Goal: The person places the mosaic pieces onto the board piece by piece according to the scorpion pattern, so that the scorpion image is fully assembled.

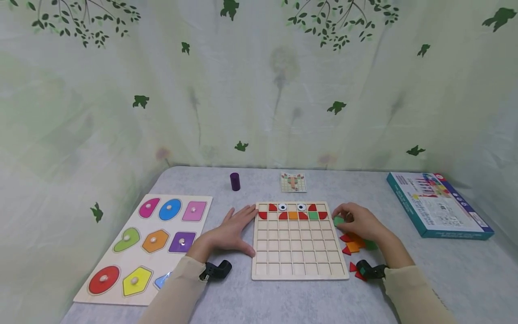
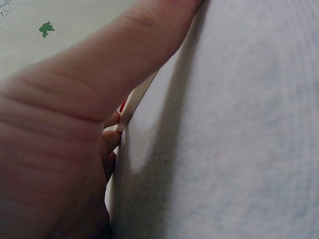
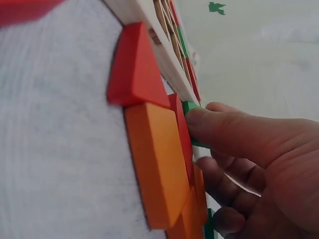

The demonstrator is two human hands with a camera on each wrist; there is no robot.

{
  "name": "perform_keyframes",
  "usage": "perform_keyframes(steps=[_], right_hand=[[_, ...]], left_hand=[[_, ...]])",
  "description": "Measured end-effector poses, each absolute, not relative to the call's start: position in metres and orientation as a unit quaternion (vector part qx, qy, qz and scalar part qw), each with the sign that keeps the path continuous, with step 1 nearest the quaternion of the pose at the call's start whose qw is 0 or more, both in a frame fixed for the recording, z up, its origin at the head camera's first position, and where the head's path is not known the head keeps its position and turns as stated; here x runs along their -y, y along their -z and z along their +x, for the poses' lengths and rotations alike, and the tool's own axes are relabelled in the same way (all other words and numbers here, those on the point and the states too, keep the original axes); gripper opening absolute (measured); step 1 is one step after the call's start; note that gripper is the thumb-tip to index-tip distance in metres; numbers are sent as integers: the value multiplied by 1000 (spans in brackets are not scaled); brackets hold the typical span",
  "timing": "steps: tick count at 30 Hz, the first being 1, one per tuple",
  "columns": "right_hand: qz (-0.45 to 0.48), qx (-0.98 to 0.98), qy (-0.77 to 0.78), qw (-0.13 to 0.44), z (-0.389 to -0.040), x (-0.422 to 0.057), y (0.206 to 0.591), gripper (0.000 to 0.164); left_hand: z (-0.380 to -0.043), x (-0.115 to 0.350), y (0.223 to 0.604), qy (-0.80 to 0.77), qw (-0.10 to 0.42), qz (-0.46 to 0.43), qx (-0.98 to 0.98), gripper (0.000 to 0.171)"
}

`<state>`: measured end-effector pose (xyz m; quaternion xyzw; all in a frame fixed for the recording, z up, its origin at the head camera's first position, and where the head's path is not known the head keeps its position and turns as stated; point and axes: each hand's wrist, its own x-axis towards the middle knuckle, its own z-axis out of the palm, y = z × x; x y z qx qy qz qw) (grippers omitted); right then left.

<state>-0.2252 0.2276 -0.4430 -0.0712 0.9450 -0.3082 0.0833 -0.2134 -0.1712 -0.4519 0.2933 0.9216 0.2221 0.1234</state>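
Note:
A light wooden grid board [image 1: 300, 277] lies in the middle of the table. Its top two rows carry red quarter-round pieces, an orange square [image 1: 293, 215], a green square [image 1: 313, 215] and two eye pieces. Against the board's left edge rests my left hand [image 1: 230, 231], fingers spread and thumb straight. My right hand [image 1: 362, 221] pinches a green block [image 1: 338, 220] between thumb and fingers, just beyond the board's upper right edge. Below that hand lies a loose pile of red, orange and green blocks; the right wrist view shows an orange block [image 3: 154, 164] and a red block [image 3: 137, 69] close up.
To the left lies a knobbed shape puzzle [image 1: 115, 234]. A purple cylinder [image 1: 235, 182] and a small pattern card [image 1: 293, 183] sit behind the grid board. At the far right is a flat teal-edged box [image 1: 441, 207]. A leaf-printed curtain [image 1: 259, 90] hangs behind the table.

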Motion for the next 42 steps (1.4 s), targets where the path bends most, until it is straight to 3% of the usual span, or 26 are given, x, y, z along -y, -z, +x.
perform_keyframes(steps=[15,30,42], right_hand=[[-66,-927,366,53,-228,-223,440,16],[-77,-889,446,66,-233,-206,440,22],[-140,-909,388,59,-239,-180,432,32]], left_hand=[[-213,171,452,-228,121,294,-920,122],[-214,170,453,-219,125,294,-922,122],[-214,170,452,-216,126,290,-923,123]])
